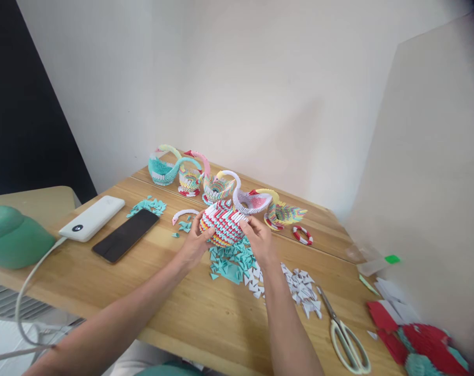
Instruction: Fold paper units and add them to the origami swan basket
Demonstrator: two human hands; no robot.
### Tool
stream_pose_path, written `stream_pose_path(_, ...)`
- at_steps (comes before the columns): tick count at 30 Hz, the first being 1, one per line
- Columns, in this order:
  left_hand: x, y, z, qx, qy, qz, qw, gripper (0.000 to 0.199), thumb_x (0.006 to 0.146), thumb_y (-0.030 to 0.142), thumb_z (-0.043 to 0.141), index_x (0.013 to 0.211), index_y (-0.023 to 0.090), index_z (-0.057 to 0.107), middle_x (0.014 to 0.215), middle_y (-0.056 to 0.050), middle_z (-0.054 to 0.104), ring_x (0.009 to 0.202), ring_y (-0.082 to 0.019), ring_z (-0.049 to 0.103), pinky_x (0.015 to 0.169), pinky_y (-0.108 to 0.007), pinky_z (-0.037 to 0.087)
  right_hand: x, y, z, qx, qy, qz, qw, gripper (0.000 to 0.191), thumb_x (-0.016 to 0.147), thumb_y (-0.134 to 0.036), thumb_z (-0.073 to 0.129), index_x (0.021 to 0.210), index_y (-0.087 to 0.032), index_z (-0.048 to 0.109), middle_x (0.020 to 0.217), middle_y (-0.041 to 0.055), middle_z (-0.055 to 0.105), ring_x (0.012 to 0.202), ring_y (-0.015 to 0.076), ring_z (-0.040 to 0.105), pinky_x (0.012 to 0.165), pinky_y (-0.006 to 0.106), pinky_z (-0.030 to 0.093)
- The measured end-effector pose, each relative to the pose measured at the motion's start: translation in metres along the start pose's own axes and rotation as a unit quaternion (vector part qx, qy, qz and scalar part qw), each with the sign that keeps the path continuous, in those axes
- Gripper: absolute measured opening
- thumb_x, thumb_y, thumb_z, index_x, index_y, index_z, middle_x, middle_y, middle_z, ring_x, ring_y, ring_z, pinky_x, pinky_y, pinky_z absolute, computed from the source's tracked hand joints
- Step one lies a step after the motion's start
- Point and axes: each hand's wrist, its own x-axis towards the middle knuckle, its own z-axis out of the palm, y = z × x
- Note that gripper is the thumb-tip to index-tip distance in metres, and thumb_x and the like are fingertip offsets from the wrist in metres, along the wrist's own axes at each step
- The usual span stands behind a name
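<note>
Held up over the table between both hands is a folded-paper bowl (223, 224) built of interlocked red, white, turquoise and yellow pieces. My left hand (198, 233) is closed round its left side. The fingers of my right hand (257, 233) press on its right edge. Beneath it lies a pile of turquoise paper triangles (233, 261), and white paper triangles (301, 290) spread to the right of my right forearm. A pale curved paper swan neck (185, 212) rests just left of my left hand.
Several finished paper swans, among them a turquoise one (162, 169), stand along the back. A red-white paper ring (302, 235) and scissors (344, 334) lie at right. Left are a black phone (126, 236), a white power bank (92, 218) with a cable, and more turquoise triangles (146, 206).
</note>
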Motion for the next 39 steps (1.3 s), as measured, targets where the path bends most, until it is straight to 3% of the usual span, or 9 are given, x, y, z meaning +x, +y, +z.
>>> stream_pose_path(8, -0.001, -0.001, 0.001, 0.004, 0.007, -0.001, 1.0, 0.072, 0.075, 0.031, 0.077, 0.137, 0.036, 0.04, 0.133, -0.007, 0.055, 0.101, -0.022, 0.064, 0.082, -0.038, 0.058, -0.001, 0.005, 0.005, 0.022, -0.022, 0.022, 0.999, 0.036, 0.076, -0.038, 0.074, 0.106, -0.019, 0.068, 0.097, 0.0032, 0.071, 0.088, 0.0209, 0.062, 0.081, 0.031, 0.05)
stream_pose_path(14, 0.0, -0.001, -0.001, 0.002, 0.01, -0.004, 1.0, 0.073, 0.077, 0.031, 0.076, 0.138, 0.037, 0.038, 0.134, -0.007, 0.055, 0.1, -0.022, 0.065, 0.083, -0.041, 0.058, 0.002, 0.001, 0.008, -0.021, -0.013, 0.017, 1.0, 0.034, 0.077, -0.041, 0.071, 0.101, -0.017, 0.07, 0.092, 0.0033, 0.071, 0.083, 0.0201, 0.063, 0.078, 0.032, 0.051)
stream_pose_path(19, 0.001, -0.001, -0.002, 0.0, 0.017, -0.003, 1.0, 0.073, 0.076, 0.031, 0.076, 0.138, 0.038, 0.037, 0.134, -0.007, 0.055, 0.101, -0.023, 0.066, 0.084, -0.041, 0.057, 0.006, -0.005, 0.001, 0.022, -0.028, 0.013, 0.999, 0.037, 0.083, -0.046, 0.064, 0.108, -0.019, 0.068, 0.1, 0.005, 0.072, 0.091, 0.0224, 0.064, 0.083, 0.033, 0.05)
stream_pose_path(25, 0.001, -0.004, -0.005, 0.012, 0.011, -0.011, 1.0, 0.073, 0.077, 0.031, 0.076, 0.139, 0.036, 0.037, 0.132, -0.008, 0.057, 0.106, -0.025, 0.063, 0.086, -0.041, 0.056, 0.006, 0.0, -0.006, -0.01, -0.01, 0.003, 1.0, 0.027, 0.087, -0.045, 0.06, 0.085, -0.019, 0.07, 0.079, 0.0003, 0.068, 0.077, 0.0177, 0.06, 0.073, 0.028, 0.047)
stream_pose_path(30, 0.001, -0.006, -0.006, 0.012, 0.009, -0.011, 1.0, 0.07, 0.077, 0.031, 0.076, 0.138, 0.035, 0.04, 0.13, -0.008, 0.058, 0.106, -0.025, 0.063, 0.088, -0.042, 0.055, 0.005, -0.001, -0.007, -0.033, -0.008, -0.014, 0.999, 0.029, 0.089, -0.045, 0.058, 0.088, -0.02, 0.072, 0.082, 0.0003, 0.07, 0.082, 0.0195, 0.063, 0.077, 0.029, 0.048)
stream_pose_path(33, 0.002, -0.003, -0.006, 0.013, 0.012, -0.008, 1.0, 0.066, 0.078, 0.031, 0.075, 0.136, 0.034, 0.042, 0.132, -0.008, 0.057, 0.108, -0.025, 0.063, 0.088, -0.044, 0.055, 0.005, -0.008, -0.018, -0.022, 0.019, -0.033, 0.999, 0.036, 0.092, -0.049, 0.052, 0.098, -0.02, 0.073, 0.097, 0.0043, 0.074, 0.097, 0.0238, 0.066, 0.088, 0.034, 0.049)
stream_pose_path(36, 0.004, 0.003, -0.007, 0.006, 0.012, 0.003, 1.0, 0.062, 0.08, 0.032, 0.074, 0.134, 0.035, 0.044, 0.136, -0.007, 0.055, 0.114, -0.027, 0.06, 0.089, -0.047, 0.055, 0.003, -0.006, -0.039, -0.01, 0.077, -0.043, 0.996, 0.038, 0.093, -0.05, 0.05, 0.106, -0.021, 0.071, 0.105, 0.0077, 0.075, 0.099, 0.025, 0.068, 0.093, 0.039, 0.049)
stream_pose_path(39, 0.008, 0.008, -0.009, -0.016, 0.011, 0.019, 1.0, 0.056, 0.082, 0.036, 0.071, 0.132, 0.036, 0.045, 0.141, -0.006, 0.051, 0.122, -0.028, 0.055, 0.091, -0.05, 0.053, -0.002, 0.016, -0.063, -0.121, 0.09, 0.0, 0.989, 0.037, 0.092, -0.047, 0.051, 0.113, -0.021, 0.067, 0.106, 0.0084, 0.075, 0.1, 0.0248, 0.069, 0.092, 0.039, 0.05)
